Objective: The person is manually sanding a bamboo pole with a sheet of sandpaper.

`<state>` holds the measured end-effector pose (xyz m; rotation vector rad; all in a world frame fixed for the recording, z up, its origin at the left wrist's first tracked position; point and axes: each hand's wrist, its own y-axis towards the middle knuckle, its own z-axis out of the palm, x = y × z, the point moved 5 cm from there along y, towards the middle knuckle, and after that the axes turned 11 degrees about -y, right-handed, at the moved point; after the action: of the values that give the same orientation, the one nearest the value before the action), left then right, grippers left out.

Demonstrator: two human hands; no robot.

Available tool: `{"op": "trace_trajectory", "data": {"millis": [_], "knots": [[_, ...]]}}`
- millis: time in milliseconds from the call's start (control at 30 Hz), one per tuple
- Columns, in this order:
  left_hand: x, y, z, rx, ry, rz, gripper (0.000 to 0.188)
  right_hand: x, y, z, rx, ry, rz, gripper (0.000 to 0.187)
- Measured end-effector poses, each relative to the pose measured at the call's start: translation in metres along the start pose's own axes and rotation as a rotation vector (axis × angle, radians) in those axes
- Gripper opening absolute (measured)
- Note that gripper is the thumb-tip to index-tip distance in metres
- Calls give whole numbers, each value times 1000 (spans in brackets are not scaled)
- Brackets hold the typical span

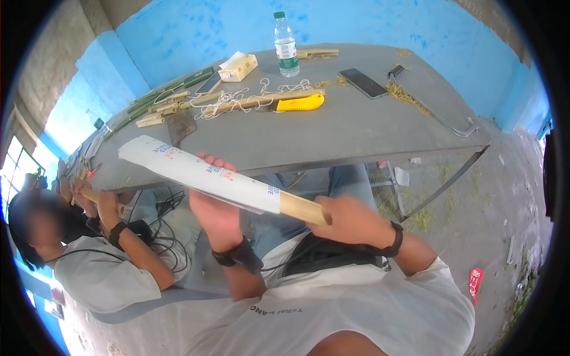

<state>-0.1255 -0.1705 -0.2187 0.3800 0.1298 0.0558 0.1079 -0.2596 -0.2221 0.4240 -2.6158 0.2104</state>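
Observation:
A white printed paper sleeve (178,163) covers most of a split bamboo piece (297,208), held aslant in front of me below the table edge. My left hand (215,213) supports the sleeve from beneath, with the palm up and fingertips showing over its far side. Bare bamboo sticks out of the sleeve's right end, where my right hand (351,221) is closed around it. Inside the paper, the bamboo's other end is hidden. Both wrists wear dark bands.
On the grey table (380,130) lie a yellow utility knife (300,102), white string (228,105), bamboo pieces (169,107), a phone (363,82), a tissue box (238,67) and a water bottle (286,47). At my left, another person (107,261) holds a bamboo piece.

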Motion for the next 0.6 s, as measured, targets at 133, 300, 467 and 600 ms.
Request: {"op": "trace_trajectory", "data": {"millis": [133,300,467,600], "knots": [[26,-7,11,-6,0,-171,37,7,5,-5,-138,131,-126,41],[14,-5,35,-73,60,-2,37,-13,-2,-7,-48,78,-80,45],[37,-11,43,-76,-12,-12,38,-10,-8,-7,-111,102,-112,41],[41,-19,32,-37,63,-46,40,-6,-6,-18,-215,101,-177,38]]}}
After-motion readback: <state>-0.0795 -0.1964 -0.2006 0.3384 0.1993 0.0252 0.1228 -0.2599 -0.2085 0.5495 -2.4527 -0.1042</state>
